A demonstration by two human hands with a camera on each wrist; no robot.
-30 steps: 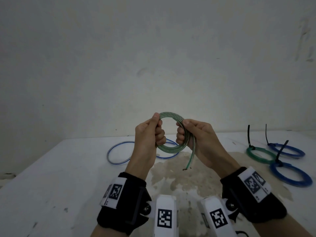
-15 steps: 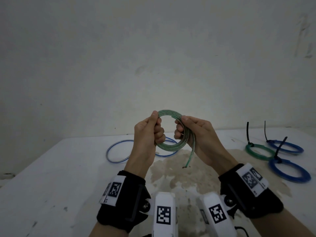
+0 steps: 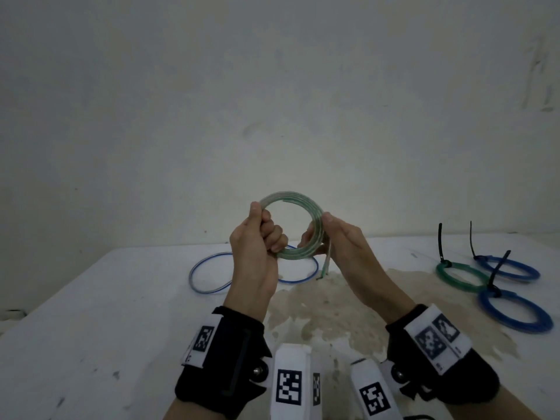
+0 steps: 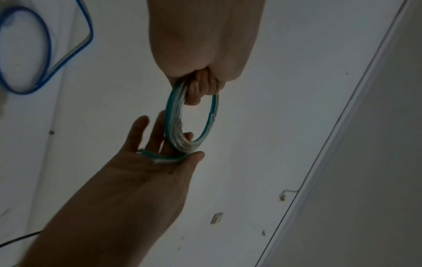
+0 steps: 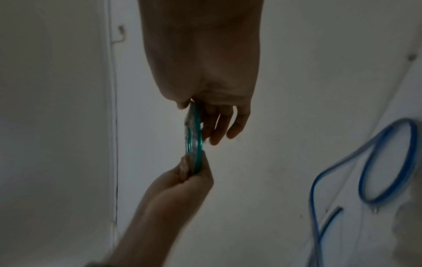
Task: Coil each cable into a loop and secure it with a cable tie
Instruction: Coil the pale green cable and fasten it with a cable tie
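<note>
A green cable [image 3: 303, 199] wound into a small coil is held upright in the air above the white table [image 3: 121, 298]. My left hand [image 3: 263, 234] grips the coil's left side in a fist, thumb on top. My right hand [image 3: 321, 234] pinches the right side between thumb and nearly straight fingers. The coil's loose tail [image 3: 325, 265] hangs down past the right palm. The left wrist view shows the coil [image 4: 173, 130] with the tail lying across my right hand [image 4: 148, 171]. Seen from the right wrist, the coil [image 5: 194, 137] is edge-on between both hands.
A loose blue cable [image 3: 212, 268] lies in wide loops on the table behind my hands. At the right lie three coils bound with black ties: one green [image 3: 460, 275] and two blue [image 3: 506, 269] [image 3: 515, 310]. A brown stain [image 3: 333, 304] marks the table's middle.
The right hand's fingers have straightened from a curled grip to a pinch. The coil has risen a little and turned to face me, and its hanging tail is shorter.
</note>
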